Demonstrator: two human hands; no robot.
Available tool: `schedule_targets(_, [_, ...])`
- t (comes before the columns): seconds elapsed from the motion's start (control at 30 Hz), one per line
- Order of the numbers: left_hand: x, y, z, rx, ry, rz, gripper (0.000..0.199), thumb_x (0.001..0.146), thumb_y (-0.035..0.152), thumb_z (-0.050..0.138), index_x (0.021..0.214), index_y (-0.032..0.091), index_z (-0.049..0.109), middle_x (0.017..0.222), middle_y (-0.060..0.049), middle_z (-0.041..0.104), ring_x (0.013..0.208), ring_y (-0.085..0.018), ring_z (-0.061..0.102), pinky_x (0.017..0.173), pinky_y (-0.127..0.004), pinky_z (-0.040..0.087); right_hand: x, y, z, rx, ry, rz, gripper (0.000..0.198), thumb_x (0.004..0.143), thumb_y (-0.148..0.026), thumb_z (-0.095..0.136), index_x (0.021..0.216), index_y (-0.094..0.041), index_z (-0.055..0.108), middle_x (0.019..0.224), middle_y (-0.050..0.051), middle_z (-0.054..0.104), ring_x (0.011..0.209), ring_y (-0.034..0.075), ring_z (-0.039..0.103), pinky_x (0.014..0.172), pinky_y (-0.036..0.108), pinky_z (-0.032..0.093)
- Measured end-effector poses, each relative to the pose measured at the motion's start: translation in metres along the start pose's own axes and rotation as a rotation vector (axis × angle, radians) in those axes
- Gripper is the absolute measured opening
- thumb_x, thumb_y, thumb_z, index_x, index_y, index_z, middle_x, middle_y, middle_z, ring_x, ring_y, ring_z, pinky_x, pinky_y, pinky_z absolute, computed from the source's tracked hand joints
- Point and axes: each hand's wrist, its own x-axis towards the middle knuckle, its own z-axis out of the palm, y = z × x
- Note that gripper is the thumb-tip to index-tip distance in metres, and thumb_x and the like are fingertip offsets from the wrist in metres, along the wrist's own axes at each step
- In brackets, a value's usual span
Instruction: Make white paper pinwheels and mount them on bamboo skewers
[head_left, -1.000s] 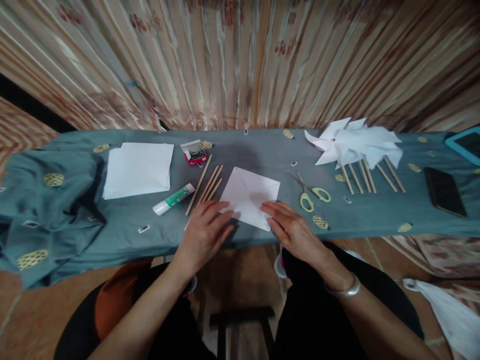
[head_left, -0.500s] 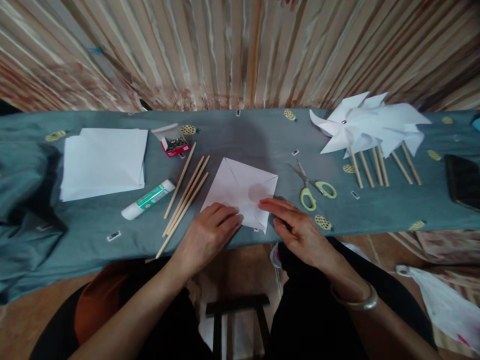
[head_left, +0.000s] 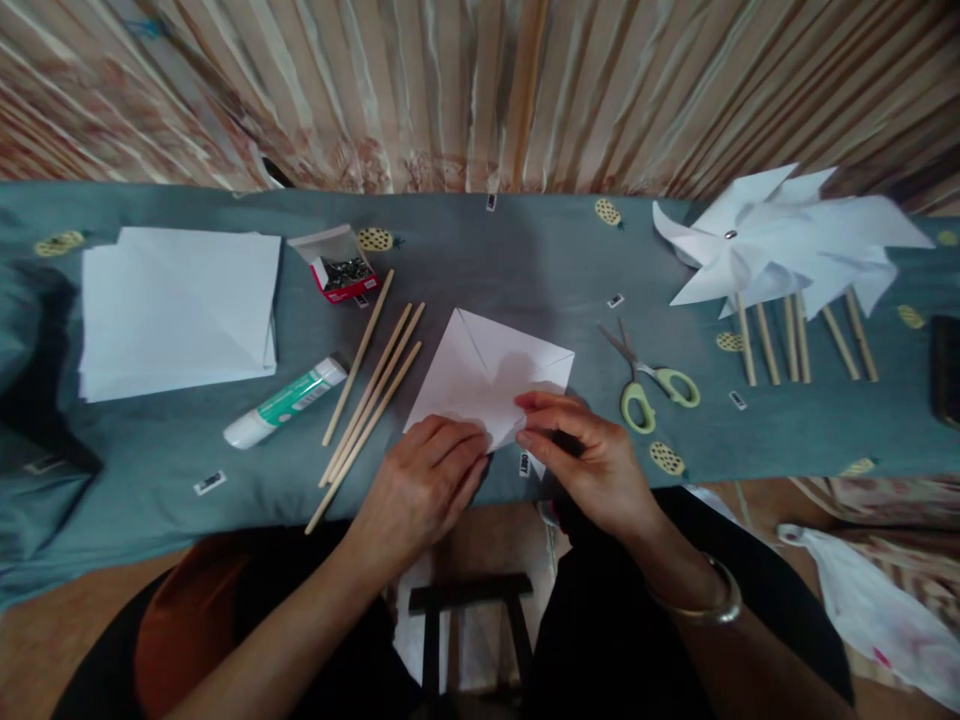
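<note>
A square white sheet of paper (head_left: 491,365) lies on the table in front of me, with slits running in from its corners. My left hand (head_left: 427,475) holds its lower left edge, the fingers bent and close together on top; the thumb is hidden. At the lower right, my right hand (head_left: 585,455) pinches a flap of the sheet between thumb and forefinger and bends it inward. Scissors with light green handles (head_left: 649,375) rest open-bladed right of the sheet. Several wooden sticks (head_left: 375,395) lie to its left.
A glue stick (head_left: 285,403) and a stack of white paper (head_left: 180,310) are on the left. Behind the sticks stands an open red box of small metal pins (head_left: 343,270). Several paper pinwheels (head_left: 795,240) on sticks lie at the right, near a dark phone (head_left: 946,370).
My right hand's fingers have closed from a loose spread into a pinch on the sheet's lower right flap, which now curls inward. The view has shifted slightly.
</note>
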Motion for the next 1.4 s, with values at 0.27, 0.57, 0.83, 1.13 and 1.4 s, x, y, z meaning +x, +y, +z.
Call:
schedule_targets(0.27, [0.003,0.002,-0.002,-0.034,-0.018,0.001,0.03,0.091,0.012,0.053,0.12,0.015,0.057,0.102,-0.008,0.069,0.088,-0.019,0.06,0.078,-0.035,0.057,0.007,-0.006,0.01,-0.242,0.106,-0.081,0.006,0.084,-0.02,0.064,0.082,-0.024,0.067,0.113,0.008,0.069,0.111,0.023,0.062,0.098,0.047,0.048])
schedule_targets(0.57, [0.004,-0.001,0.003,-0.1,-0.018,-0.048,0.024,0.089,0.01,0.055,0.112,0.012,0.062,0.097,-0.01,0.067,0.087,-0.019,0.06,0.077,-0.036,0.058,0.011,-0.01,0.014,-0.36,0.113,-0.112,0.006,0.085,-0.021,0.063,0.085,-0.022,0.069,0.113,0.009,0.069,0.108,0.024,0.062,0.096,0.047,0.049])
schedule_targets(0.83, [0.001,0.001,0.003,-0.149,-0.023,-0.069,0.026,0.088,0.008,0.056,0.113,0.011,0.061,0.097,-0.009,0.065,0.091,-0.018,0.058,0.08,-0.034,0.057,0.008,-0.011,0.015,-0.367,0.125,-0.145,0.01,0.087,-0.021,0.06,0.092,-0.023,0.068,0.111,0.009,0.069,0.106,0.025,0.063,0.092,0.045,0.052])
schedule_targets(1.13, [-0.001,0.004,0.004,-0.133,-0.013,-0.109,0.027,0.088,0.01,0.057,0.114,0.013,0.061,0.102,-0.009,0.061,0.095,-0.017,0.059,0.084,-0.032,0.056,0.003,-0.011,0.017,-0.403,0.09,-0.228,0.018,0.088,-0.014,0.057,0.097,-0.022,0.071,0.115,0.01,0.068,0.108,0.025,0.061,0.094,0.047,0.052])
schedule_targets(1.4, [-0.004,0.006,0.003,-0.139,-0.02,-0.139,0.028,0.09,0.012,0.054,0.117,0.016,0.059,0.108,-0.009,0.06,0.101,-0.017,0.06,0.086,-0.031,0.056,0.002,-0.009,0.017,-0.422,0.08,-0.253,0.019,0.088,-0.013,0.057,0.098,-0.019,0.072,0.116,0.012,0.067,0.108,0.026,0.061,0.094,0.046,0.053])
